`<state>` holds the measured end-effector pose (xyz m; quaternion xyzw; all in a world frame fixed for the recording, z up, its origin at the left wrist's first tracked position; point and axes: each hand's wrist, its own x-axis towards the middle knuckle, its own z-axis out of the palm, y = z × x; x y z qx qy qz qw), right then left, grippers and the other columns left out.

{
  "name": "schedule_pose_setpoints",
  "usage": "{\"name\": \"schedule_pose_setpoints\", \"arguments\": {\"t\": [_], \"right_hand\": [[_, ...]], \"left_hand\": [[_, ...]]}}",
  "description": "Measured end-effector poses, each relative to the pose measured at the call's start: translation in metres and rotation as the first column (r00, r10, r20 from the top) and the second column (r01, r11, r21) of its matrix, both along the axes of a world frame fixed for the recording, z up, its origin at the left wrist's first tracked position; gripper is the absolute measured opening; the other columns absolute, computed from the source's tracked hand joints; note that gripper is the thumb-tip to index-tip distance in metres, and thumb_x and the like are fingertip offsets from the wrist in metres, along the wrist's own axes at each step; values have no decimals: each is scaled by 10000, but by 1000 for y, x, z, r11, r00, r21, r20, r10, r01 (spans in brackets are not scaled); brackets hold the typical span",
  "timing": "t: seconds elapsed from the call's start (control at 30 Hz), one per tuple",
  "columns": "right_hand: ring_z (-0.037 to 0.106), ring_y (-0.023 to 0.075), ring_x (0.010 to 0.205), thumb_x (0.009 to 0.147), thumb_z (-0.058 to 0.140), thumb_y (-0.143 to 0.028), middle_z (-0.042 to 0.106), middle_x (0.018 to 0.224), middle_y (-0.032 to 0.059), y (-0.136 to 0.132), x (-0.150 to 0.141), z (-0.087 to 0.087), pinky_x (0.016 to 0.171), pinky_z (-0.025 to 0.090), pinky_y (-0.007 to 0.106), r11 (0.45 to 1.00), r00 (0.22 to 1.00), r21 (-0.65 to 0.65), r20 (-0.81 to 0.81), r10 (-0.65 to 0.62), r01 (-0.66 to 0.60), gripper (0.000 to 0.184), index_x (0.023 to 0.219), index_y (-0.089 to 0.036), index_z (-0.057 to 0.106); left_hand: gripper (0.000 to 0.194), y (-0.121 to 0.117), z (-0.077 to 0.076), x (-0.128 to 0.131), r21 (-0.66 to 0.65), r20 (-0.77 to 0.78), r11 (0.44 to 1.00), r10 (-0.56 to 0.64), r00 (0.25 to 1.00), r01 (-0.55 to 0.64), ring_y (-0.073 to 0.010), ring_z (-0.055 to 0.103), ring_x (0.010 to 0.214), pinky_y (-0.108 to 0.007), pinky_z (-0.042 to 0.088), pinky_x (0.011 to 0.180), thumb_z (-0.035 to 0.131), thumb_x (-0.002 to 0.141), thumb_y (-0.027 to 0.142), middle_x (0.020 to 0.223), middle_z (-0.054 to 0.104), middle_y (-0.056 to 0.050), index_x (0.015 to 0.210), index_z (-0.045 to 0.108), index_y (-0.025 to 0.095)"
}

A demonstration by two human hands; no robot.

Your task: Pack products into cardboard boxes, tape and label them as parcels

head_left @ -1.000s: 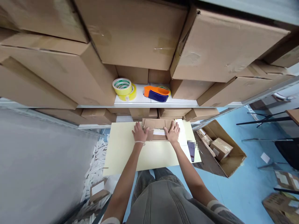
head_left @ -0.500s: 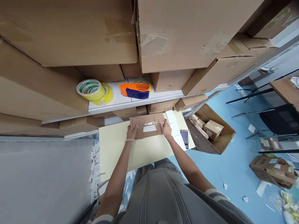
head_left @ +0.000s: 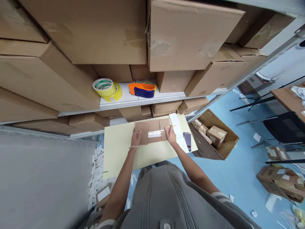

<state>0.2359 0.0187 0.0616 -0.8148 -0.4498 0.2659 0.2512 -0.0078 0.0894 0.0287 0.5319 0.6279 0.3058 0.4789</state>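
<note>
A small brown cardboard box [head_left: 153, 128] with a white label and clear tape lies on the pale yellow table [head_left: 119, 149]. My left hand [head_left: 136, 139] grips its left end, fingers curled over the edge. At the right end my right hand [head_left: 171, 135] does the same. A thin band sits on my left wrist.
Yellow tape rolls [head_left: 107, 89] and an orange-and-blue tape dispenser [head_left: 142, 89] sit on the white shelf above, among big cartons. White labels [head_left: 176, 127] and a phone [head_left: 187, 141] lie on the table's right. An open carton [head_left: 214, 133] of small boxes stands on the blue floor.
My hands went from lying flat on the box to gripping its two ends. The view swung left and back a little.
</note>
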Motion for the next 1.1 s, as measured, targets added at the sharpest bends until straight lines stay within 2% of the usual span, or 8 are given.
{"name": "schedule_pose_setpoints", "arguments": {"t": [0.17, 0.27, 0.43, 0.57, 0.7, 0.87, 0.97, 1.1], "right_hand": [[619, 251, 1082, 933, 385, -475, 629, 1206, 110, -66, 4, -16, 875, 463, 337, 999, 992, 15, -114, 48, -46, 435, 1277, -213, 344], [621, 269, 1069, 908, 414, -494, 650, 1139, 107, -92, 10, -25, 867, 469, 365, 995, 989, -39, -122, 90, -95, 387, 1183, -223, 385], [631, 271, 1031, 882, 473, -459, 667, 1080, 96, -110, 17, -37, 818, 478, 350, 984, 985, -94, -88, 146, -154, 330, 1112, -233, 404], [632, 277, 1015, 860, 539, -356, 678, 1030, 114, -119, 13, -48, 805, 464, 328, 948, 977, -239, -24, 212, -212, 331, 1141, -211, 440], [633, 297, 1013, 812, 565, -218, 693, 1026, 121, -123, 11, -53, 829, 451, 351, 933, 978, -304, -134, 160, -194, 379, 1180, -207, 477], [594, 266, 1131, 745, 520, -118, 686, 1122, 64, -113, 21, -45, 957, 424, 376, 971, 956, -221, -292, 18, -86, 366, 1084, -238, 586], [579, 221, 1160, 815, 442, -197, 669, 1178, 44, -98, 27, -41, 998, 419, 368, 990, 936, -140, -350, -27, -24, 339, 1108, -236, 609], [540, 233, 1205, 879, 411, -437, 624, 1273, 78, -71, 27, -39, 1021, 405, 361, 995, 896, -36, -433, -101, 95, 427, 1191, -214, 599]], "left_hand": [[655, -67, -16, -18, 146, 1, 988, -50, 999, 50, -234, 393, 1379, -366, 292, 1160, 477, 896, 496, 1447, 472, -132, 1443, 325, 170], [620, -98, -26, -24, 134, -6, 989, -54, 999, 55, -240, 411, 1366, -384, 296, 1159, 475, 898, 457, 1444, 471, -137, 1431, 339, 172], [536, -123, -44, -31, 13, -26, 999, -30, 999, 30, -256, 479, 1309, -419, 364, 1110, 511, 871, 401, 1329, 580, -119, 1359, 425, 196], [499, -133, -62, -39, -92, -70, 996, 11, 997, -17, -281, 506, 1285, -447, 400, 1077, 539, 839, 319, 1312, 604, -113, 1320, 480, 201], [509, -136, -67, -46, -138, -82, 990, 30, 996, -41, -285, 523, 1272, -454, 408, 1078, 501, 830, 214, 1344, 588, -109, 1338, 496, 184], [454, -117, -48, -52, -142, -49, 986, 82, 995, -88, -244, 467, 1329, -427, 352, 1134, 462, 847, 200, 1376, 567, -71, 1289, 566, 188], [420, -97, -35, -53, -200, -4, 971, 129, 992, -127, -213, 474, 1324, -395, 338, 1143, 433, 896, 247, 1374, 570, -66, 1291, 563, 189], [395, -73, -24, -43, -233, 24, 964, 133, 991, -124, -213, 502, 1298, -354, 363, 1120, 420, 938, 352, 1380, 563, -93, 1250, 581, 173]]}}
